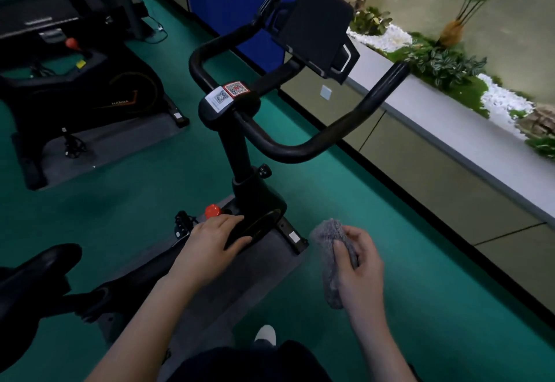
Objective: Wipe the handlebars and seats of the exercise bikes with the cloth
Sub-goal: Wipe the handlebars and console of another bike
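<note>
A black exercise bike stands in front of me, its curved handlebars (pixel 303 144) spreading left and right from a stem with two QR stickers. The black seat (pixel 36 267) sits at the lower left. My right hand (pixel 360 270) grips a folded grey cloth (pixel 330 258), held in the air below the right handlebar and apart from it. Held with relaxed, fairly straight fingers, my left hand (pixel 210 240) is in front of the bike's lower frame by the red knob (pixel 212 211); I cannot tell whether it touches the frame.
A second exercise bike (pixel 90 93) stands at the left on a grey mat, with a treadmill behind it. A long planter ledge (pixel 450 129) with plants and white pebbles runs along the right. A blue panel (pixel 240 6) stands behind. Green floor lies between bike and ledge.
</note>
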`<state>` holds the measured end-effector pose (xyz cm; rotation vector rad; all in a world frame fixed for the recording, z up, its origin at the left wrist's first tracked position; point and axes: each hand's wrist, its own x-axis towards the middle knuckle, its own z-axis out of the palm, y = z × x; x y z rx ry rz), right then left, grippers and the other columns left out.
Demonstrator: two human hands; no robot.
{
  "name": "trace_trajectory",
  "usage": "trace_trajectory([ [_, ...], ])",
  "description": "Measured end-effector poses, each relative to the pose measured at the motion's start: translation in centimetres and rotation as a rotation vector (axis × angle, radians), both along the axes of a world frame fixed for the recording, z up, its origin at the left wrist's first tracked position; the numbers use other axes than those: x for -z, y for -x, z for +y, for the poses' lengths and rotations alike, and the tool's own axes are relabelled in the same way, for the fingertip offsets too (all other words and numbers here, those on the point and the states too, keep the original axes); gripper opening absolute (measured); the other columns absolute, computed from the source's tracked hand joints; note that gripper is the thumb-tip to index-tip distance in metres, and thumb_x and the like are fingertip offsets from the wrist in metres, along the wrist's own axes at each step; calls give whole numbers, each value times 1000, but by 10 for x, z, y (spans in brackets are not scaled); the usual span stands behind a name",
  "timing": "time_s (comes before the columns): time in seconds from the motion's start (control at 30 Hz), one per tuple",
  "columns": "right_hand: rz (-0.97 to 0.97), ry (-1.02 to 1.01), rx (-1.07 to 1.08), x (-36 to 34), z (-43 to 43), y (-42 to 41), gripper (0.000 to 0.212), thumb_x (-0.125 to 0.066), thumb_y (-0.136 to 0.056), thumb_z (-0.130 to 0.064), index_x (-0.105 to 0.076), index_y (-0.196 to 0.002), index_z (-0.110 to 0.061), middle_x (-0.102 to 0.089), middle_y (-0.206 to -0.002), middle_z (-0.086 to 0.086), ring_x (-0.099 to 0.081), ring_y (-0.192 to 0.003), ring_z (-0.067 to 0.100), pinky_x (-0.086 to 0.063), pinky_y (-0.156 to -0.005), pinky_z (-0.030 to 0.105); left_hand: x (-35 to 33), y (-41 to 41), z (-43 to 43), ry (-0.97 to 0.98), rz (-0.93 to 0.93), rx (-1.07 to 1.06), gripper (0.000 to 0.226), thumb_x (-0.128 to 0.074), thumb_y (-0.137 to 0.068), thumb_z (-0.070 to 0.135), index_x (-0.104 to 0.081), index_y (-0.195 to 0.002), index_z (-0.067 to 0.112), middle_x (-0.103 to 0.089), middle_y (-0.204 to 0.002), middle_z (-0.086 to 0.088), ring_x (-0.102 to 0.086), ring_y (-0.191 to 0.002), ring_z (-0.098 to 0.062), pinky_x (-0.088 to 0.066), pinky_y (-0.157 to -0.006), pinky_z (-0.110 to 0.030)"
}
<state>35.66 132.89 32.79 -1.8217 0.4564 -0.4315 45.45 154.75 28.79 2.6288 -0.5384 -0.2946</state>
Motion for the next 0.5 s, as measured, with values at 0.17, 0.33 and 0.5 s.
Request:
trace_trajectory([
  [0.17,-24,-33,-38,-6,7,-23,29,-56,-91,1,-59,-90,-28,-67,-91,-22,-63,-87,-4,-44,-72,5,-11,-17,5,29,-40,-43,49,-48,-92,48,-48,-135,23,-53,-131,7,-46,-123,-15,-36,-104,-37],
  [0.33,-74,-11,-31,-18,16,-49,33,-57,-90,3,-59,-91,-30,-67,-89,-24,-63,-85,-5,-44,-71,4,-23,-47,13,101,-121,-60,45,-54,-92,41,-51,-132,21,-55,-129,5,-48,-120,-17,-33,-102,-35],
  [0.5,-132,-26,21,-31,32,-78,33,-57,-89,4,-62,-90,-29,-69,-90,-20,-64,-84,-3,-45,-71,6,-37,-88,16,170,-187,41,43,-55,-92,36,-54,-131,18,-57,-126,4,-53,-117,-17,-41,-101,-39],
])
